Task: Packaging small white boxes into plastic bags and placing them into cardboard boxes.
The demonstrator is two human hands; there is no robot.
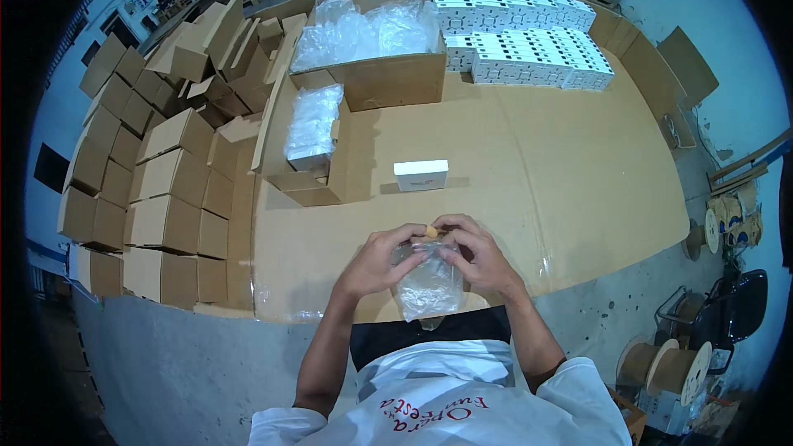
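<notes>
Hands (382, 260) (477, 258) pinch crinkly clear plastic bag (428, 285) over cardboard tabletop (529, 165).

- We are at a packing station in a warehouse.
- A cardboard-covered table (578, 182) carries rows of white boxes (529, 33).
- Folded cartons (157, 190) pile up on our left.
- Cable spools (665, 363) sit on the floor to our right.

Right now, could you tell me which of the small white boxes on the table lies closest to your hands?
The single white box lying alone mid-table, just beyond the hands and the clear plastic bag they hold. All the other white boxes sit packed in rows at the far edge.
</notes>
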